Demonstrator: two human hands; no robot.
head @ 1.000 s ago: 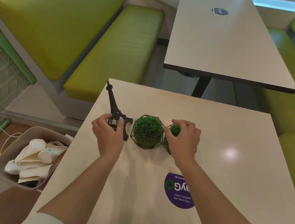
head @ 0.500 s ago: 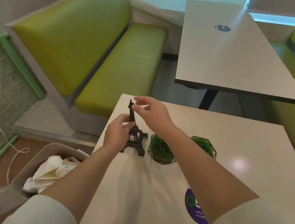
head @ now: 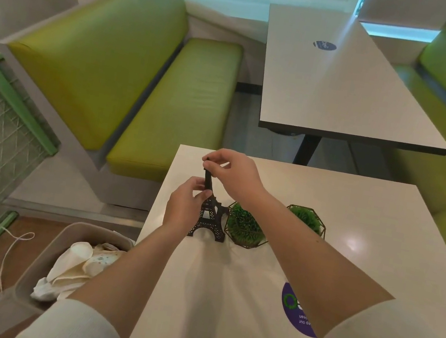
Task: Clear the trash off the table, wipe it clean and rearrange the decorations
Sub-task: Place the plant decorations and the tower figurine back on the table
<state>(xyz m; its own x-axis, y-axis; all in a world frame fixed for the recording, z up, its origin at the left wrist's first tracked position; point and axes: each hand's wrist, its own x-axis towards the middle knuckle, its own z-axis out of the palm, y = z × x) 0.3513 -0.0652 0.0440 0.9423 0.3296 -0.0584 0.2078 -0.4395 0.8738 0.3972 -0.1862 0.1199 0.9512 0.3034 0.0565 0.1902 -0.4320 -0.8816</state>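
Observation:
A black Eiffel Tower model [head: 209,219] stands near the left edge of the white table [head: 356,209]. My left hand [head: 184,209] holds its middle section from the left. My right hand [head: 233,172] pinches the tip of its spire from above. Right of the tower sits a green grass ball in a dark wire frame [head: 246,227], touching or almost touching the tower's base. A second framed grass ball [head: 309,220] sits further right, partly hidden behind my right forearm.
A grey bin [head: 40,265] with crumpled paper trash stands on the floor left of the table. A purple round sticker [head: 295,310] marks the tabletop. Green benches [head: 173,107] flank the tables; a second table [head: 332,89] stands beyond. A white cable [head: 8,245] lies on the floor.
My right hand left the right grass ball and crossed over to pinch the tower's spire. My left hand slid up from the tower's base to its middle. The view shifted.

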